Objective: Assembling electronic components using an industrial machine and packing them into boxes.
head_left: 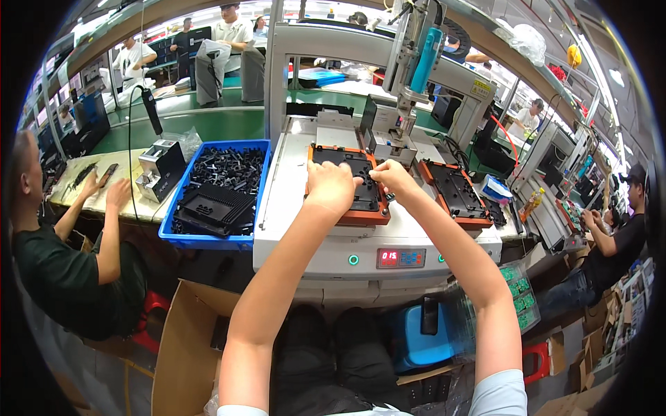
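My left hand [331,184] rests on the left side of a black plastic panel [365,200] that lies in an orange-framed fixture [368,219]. Its fingers are curled; whatever is under them is hidden. My right hand [394,176] pinches at the panel's right edge, on a small part too hidden to name. To the right, a second orange fixture [473,223] bears a similar black panel [454,187]. Both fixtures sit on the white bed of a bench machine [295,149], whose upright teal cylinder [426,61] stands behind my right hand.
Left of the machine, a blue bin [201,241] holds many small black parts and black panels. A lit control display [401,258] is on the machine's front. Below are a cardboard box [182,347] and a blue stool [423,340]. Co-workers sit at left [76,256] and right [617,236].
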